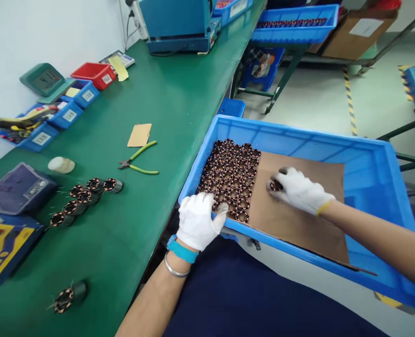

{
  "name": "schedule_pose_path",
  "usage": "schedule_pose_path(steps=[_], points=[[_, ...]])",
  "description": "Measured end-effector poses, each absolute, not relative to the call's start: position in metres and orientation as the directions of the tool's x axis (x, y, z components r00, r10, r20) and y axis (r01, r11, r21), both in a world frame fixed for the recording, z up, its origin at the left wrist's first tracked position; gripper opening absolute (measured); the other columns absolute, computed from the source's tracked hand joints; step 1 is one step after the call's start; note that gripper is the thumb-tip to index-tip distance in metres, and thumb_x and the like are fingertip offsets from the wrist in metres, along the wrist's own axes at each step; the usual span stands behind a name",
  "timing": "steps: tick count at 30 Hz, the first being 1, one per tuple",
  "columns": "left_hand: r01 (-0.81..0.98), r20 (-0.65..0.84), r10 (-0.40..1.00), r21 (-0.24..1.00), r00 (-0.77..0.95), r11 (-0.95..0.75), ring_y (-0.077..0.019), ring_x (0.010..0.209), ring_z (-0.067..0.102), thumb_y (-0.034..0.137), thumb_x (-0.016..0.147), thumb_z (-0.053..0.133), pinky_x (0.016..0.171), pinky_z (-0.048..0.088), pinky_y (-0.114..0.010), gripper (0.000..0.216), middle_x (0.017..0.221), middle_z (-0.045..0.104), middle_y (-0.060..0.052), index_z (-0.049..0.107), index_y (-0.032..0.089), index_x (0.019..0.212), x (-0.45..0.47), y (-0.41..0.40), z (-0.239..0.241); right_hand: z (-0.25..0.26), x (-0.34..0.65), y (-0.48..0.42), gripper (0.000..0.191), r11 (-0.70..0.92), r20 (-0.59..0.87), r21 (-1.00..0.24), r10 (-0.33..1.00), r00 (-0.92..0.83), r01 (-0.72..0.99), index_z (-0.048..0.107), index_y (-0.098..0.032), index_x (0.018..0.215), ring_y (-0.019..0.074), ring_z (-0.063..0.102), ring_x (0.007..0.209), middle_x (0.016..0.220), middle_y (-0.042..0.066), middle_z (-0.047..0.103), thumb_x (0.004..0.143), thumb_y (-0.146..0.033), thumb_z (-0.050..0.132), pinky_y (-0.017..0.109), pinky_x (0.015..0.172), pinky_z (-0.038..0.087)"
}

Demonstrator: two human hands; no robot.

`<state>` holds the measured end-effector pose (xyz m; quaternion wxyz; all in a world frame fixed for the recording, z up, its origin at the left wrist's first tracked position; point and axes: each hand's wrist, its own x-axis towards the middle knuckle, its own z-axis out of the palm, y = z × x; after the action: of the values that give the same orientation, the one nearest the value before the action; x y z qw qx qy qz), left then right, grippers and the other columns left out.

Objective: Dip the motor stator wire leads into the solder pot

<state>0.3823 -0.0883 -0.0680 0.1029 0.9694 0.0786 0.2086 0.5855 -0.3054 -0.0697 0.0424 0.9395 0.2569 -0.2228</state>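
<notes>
My right hand, in a white glove, is closed around a copper-wound motor stator above the brown cardboard sheet in a blue crate. Packed rows of similar stators fill the crate's left part. At the crate's near left corner rests my gloved left hand, thumb and fingers apart, beside the nearest stators. Its fingertips are partly hidden. On the green bench, several stators with loose wire ends stand in a group, and a single stator lies nearer to me.
Green-handled cutters and a cardboard piece lie on the green bench. Small blue bins, a red bin and a yellow-blue device line its left side. Another blue crate stands beyond.
</notes>
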Motion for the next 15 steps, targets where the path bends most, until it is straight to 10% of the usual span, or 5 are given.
schedule_pose_path(steps=[7, 15], points=[[0.105, 0.357, 0.186, 0.236, 0.915, -0.966, -0.0248, 0.083, 0.067, 0.047, 0.099, 0.049, 0.077, 0.045, -0.041, 0.033, 0.090, 0.072, -0.008, 0.064, 0.018, 0.091, 0.379, -0.087, -0.067, -0.072, 0.640, -0.279, 0.087, -0.931, -0.266, -0.148, 0.362, 0.893, 0.334, 0.024, -0.023, 0.161, 0.0379, 0.044, 0.134, 0.160, 0.020, 0.026, 0.088, -0.058, 0.054, 0.045, 0.106, 0.038], [0.084, 0.400, 0.224, 0.338, 0.889, -0.937, -0.0255, 0.092, 0.071, 0.045, 0.096, 0.057, 0.085, 0.052, -0.042, 0.030, 0.099, 0.075, -0.010, 0.065, 0.017, 0.100, 0.380, -0.091, -0.066, -0.095, 0.644, -0.271, 0.064, -0.969, -0.312, -0.200, 0.205, 0.928, 0.147, 0.047, -0.014, 0.151, 0.0295, 0.059, 0.116, 0.134, 0.022, 0.060, 0.093, -0.042, 0.044, 0.035, 0.094, 0.044]])
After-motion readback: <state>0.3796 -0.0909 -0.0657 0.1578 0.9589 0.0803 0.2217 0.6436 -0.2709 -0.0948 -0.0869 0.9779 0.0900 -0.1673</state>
